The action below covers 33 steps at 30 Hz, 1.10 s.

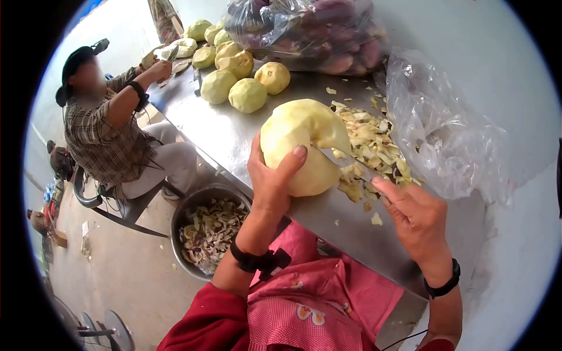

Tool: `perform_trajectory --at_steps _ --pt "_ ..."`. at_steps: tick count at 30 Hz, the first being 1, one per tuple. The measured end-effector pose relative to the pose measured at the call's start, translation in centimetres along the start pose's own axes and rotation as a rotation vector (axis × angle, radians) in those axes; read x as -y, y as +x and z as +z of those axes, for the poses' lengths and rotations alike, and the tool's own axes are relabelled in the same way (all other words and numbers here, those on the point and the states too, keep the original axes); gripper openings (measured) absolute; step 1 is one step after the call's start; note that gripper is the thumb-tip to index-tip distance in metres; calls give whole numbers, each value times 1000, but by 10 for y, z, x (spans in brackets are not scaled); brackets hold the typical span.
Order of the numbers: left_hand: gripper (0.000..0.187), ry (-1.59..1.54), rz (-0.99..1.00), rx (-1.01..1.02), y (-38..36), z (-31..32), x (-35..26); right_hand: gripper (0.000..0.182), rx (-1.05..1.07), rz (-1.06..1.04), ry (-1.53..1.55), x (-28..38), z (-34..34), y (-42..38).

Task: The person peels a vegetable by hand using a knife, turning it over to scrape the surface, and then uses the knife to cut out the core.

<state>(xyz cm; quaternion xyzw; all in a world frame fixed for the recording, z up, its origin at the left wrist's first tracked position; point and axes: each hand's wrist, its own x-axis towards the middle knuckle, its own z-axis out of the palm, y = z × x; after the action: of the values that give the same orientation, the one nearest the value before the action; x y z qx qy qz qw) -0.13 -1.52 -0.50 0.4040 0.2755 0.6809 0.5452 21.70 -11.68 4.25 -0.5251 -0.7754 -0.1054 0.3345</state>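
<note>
My left hand (274, 178) grips a large, pale yellow peeled vegetable (304, 131) from its lower left side, thumb on its front. My right hand (413, 222) is closed round the handle of a knife (351, 161), whose blade reaches the vegetable's right side. Beyond the knife, a heap of peelings (374, 137) lies on the metal table (205, 131). Several smaller peeled pale green vegetables (247, 95) are grouped at the table's upper left.
Purple vegetables fill a clear plastic bag (316, 35) at the back. Another crumpled plastic bag (445, 128) lies at right by the wall. A metal bowl (175, 234) of peelings stands on the floor, lower left. A seated co-worker (111, 128) works at the table's left side.
</note>
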Motion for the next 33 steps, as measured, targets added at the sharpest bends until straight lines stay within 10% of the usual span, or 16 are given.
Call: perform_trajectory --at_steps 8,10,19,24,26,33 --pt "81 116 90 -12 -2 1 6 41 -55 -129 -226 -16 0 1" --pt "81 125 112 -9 -3 1 6 32 28 224 395 -23 2 2" --pt "79 19 29 -12 -3 0 3 25 46 721 1285 -28 -10 -9" --pt "78 9 19 7 -2 -1 2 23 34 533 808 -17 4 -12" --pt "77 6 9 19 -2 -1 1 24 -129 89 466 -15 16 -11" --pt "79 -7 -5 57 -2 -1 -1 27 -26 154 408 -17 0 -8"
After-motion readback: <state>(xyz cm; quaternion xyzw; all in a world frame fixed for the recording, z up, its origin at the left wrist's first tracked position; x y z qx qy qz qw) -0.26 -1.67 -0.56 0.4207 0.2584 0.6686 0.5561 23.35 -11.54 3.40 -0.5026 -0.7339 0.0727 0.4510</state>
